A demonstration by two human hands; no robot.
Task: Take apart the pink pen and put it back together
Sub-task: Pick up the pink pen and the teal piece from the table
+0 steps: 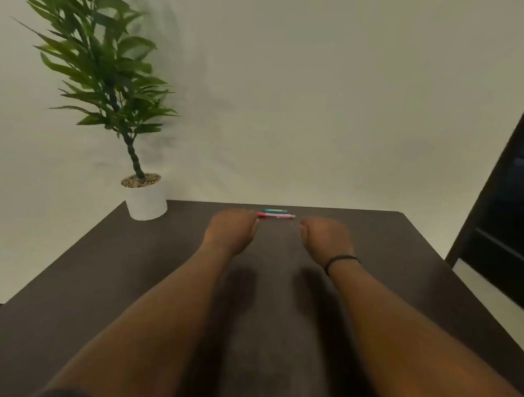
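A pink pen point(276, 215) lies flat near the far edge of the dark table point(126, 282), running left to right. My left hand point(232, 231) hovers at the pen's left end, its fingers curled and pointing away from me, and the fingertips are hidden. My right hand point(325, 239) is just right of the pen's other end, also curled, with a black band on the wrist. Neither hand visibly holds the pen. Both hands are blurred.
A green pen point(273, 210) lies just behind the pink one, close to the table's far edge. A potted plant in a white pot point(147, 202) stands at the table's far left corner. Dark furniture point(512, 198) stands to the right.
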